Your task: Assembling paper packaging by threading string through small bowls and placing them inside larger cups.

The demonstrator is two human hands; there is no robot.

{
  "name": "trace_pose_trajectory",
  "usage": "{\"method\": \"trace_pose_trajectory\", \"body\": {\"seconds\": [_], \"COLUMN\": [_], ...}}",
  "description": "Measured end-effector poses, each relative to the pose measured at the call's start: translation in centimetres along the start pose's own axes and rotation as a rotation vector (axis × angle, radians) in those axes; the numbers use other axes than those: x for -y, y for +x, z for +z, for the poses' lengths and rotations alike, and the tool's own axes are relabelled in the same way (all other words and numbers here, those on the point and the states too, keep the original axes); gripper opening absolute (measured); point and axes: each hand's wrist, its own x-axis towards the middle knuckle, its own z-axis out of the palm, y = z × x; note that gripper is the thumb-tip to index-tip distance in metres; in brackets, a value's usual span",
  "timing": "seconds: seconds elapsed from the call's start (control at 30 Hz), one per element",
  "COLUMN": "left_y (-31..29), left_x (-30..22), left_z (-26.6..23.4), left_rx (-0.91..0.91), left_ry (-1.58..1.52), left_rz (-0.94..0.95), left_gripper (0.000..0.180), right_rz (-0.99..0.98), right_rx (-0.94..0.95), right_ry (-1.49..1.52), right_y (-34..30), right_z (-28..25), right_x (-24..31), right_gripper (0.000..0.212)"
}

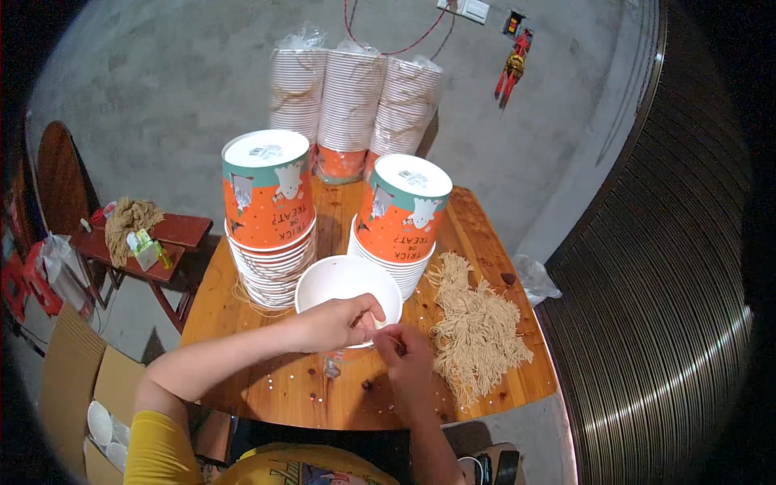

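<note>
Place: we take it for a small makeshift workshop
Wall (186,113): we face bare grey cement
Shutter (647,283): we have ribbed metal at our right
Table (469,226): we see stacked tubs (272,214) and heaped cord (481,339)
Bench (186,230): we spot more cord
Carton (121,380): we find white tubs inside, at our left

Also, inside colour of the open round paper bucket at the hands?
White inside the round paper bucket; head view.

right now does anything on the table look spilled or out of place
Yes: small white bits lie scattered across the wooden table in front of the open bucket, looking like stray scraps.
</note>
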Motion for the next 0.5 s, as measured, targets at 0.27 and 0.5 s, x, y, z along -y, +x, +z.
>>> {"method": "trace_pose_trajectory", "body": {"seconds": [0.27,0.5], "left_y": [-0.4,-0.4], "left_x": [-0.3,-0.5], "left_z": [-0.1,-0.1], "left_rx": [-0.015,-0.039], "left_ry": [0.181,0.331], "left_rz": [0.067,0.140], "left_gripper": [0.016,0.007], "right_rz": [0.056,0.074], "right_rx": [0.086,0.083], "right_ry": [-0.177,-0.028], "right_y": [0.3,-0.2], "right_z": [-0.5,-0.3], "right_x": [0.5,0.7], "right_gripper": [0.016,0.005]}}
